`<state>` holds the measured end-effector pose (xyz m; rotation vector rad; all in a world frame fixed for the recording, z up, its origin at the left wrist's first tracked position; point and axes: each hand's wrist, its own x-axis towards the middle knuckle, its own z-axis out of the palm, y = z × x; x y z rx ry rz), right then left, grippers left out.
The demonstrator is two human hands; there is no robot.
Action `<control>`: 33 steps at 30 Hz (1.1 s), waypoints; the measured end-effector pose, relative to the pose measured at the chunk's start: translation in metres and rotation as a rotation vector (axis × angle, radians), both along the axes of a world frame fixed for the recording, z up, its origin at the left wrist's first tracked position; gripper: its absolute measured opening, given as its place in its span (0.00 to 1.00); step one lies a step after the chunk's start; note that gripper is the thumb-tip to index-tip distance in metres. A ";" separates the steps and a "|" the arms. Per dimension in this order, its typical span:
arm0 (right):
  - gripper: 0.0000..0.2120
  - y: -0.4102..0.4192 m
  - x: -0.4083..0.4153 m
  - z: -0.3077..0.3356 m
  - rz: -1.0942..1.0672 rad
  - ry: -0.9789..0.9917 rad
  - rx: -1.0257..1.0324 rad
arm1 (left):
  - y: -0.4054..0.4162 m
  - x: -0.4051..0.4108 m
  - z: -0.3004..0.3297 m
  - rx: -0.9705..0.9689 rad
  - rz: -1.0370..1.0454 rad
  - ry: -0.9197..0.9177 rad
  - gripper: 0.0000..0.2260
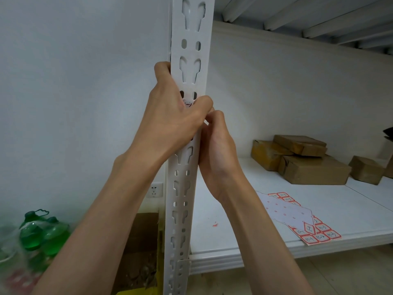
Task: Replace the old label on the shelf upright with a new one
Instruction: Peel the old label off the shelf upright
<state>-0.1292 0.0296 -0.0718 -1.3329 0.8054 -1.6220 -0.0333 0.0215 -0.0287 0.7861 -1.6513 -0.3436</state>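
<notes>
- The left hand (172, 116) wraps the white slotted upright (190, 28); its fingers curl round the left edge, and its thumb lies across the front face.
- The label (188, 103) sits on the front of the upright, just below a pair of oval holes. Only a sliver with red and dark marks shows above the left thumb; the rest is covered by the hand, so its writing cannot be read.
- The right hand (214, 150) is pressed against the upright's right edge, fingers curled toward the label. Its fingertips are hidden behind the left thumb, so I cannot tell whether this grip pinches the label or holds nothing.
- On the shelf (234, 226) lies a sticker sheet (297, 218), many stickers already gone; red-bordered ones remain at its ends, and the near corner hangs over the shelf edge.
- A tiny red scrap (215, 224) lies on the shelf, too small to identify.
- Brown boxes (302, 158) are stacked farther back; one at the right is cut off by the frame.
- Green bottles (40, 233) at lower left are blurred.
</notes>
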 end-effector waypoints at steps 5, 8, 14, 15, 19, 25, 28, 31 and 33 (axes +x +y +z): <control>0.16 0.003 -0.002 0.004 -0.096 0.113 -0.067 | -0.001 0.007 0.000 -0.005 0.013 -0.032 0.20; 0.16 0.005 -0.008 0.008 -0.154 0.193 -0.140 | -0.001 0.020 0.002 -0.008 0.006 -0.119 0.24; 0.17 0.008 -0.011 0.012 -0.192 0.227 -0.207 | -0.004 0.032 -0.004 -0.099 0.073 -0.185 0.31; 0.17 0.009 -0.011 0.013 -0.192 0.222 -0.219 | -0.004 0.031 -0.005 -0.123 0.094 -0.177 0.31; 0.17 0.011 -0.013 0.012 -0.195 0.211 -0.234 | -0.004 0.030 -0.005 -0.175 0.145 -0.134 0.30; 0.16 0.009 -0.013 0.010 -0.200 0.203 -0.233 | -0.007 0.024 -0.006 -0.208 0.218 -0.105 0.29; 0.14 0.008 -0.014 0.009 -0.205 0.202 -0.222 | -0.009 0.021 -0.007 -0.210 0.249 -0.110 0.28; 0.13 0.007 -0.013 0.008 -0.205 0.182 -0.209 | -0.010 0.019 -0.007 -0.205 0.257 -0.101 0.28; 0.14 0.006 -0.014 0.008 -0.206 0.169 -0.201 | -0.010 0.017 -0.008 -0.188 0.249 -0.088 0.26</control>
